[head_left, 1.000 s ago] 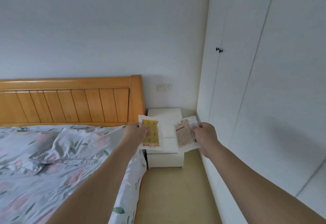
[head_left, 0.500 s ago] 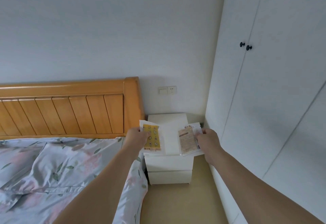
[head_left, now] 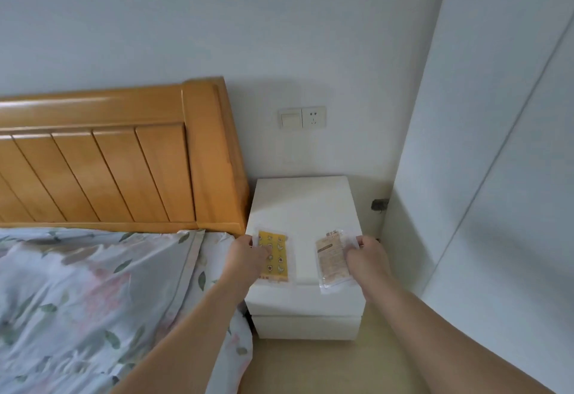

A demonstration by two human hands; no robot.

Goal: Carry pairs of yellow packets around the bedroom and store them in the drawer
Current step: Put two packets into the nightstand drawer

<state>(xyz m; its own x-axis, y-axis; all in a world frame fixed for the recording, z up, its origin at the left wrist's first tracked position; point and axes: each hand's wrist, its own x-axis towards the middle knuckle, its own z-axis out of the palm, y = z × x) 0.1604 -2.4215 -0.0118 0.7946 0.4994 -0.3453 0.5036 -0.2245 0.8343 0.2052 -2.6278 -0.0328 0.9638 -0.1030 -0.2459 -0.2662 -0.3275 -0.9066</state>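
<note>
A pale wall (head_left: 186, 21) fills the upper part of the frame, and a white wardrobe (head_left: 497, 145) runs down the right side. A bed (head_left: 77, 300) with a floral cover occupies the lower left, backed by a wooden headboard (head_left: 124, 160) at centre left. A white nightstand (head_left: 302, 213) stands at the lower centre, between the bed and the wardrobe, with two closed drawer fronts seen below its top. A switch and socket plate (head_left: 302, 117) is mounted on the wall above it.

Two bare forearms are stretched in from the bottom of the frame. A packet with a yellow printed face (head_left: 276, 257) is gripped at its left edge by the left hand (head_left: 245, 258), over the left front part of the nightstand top. A second packet (head_left: 332, 258), showing a pale tan side with text, is gripped at its right edge by the right hand (head_left: 366, 257), over the right front corner. The two hands are held apart. Whether the packets rest on the top or are held just above it cannot be told.
</note>
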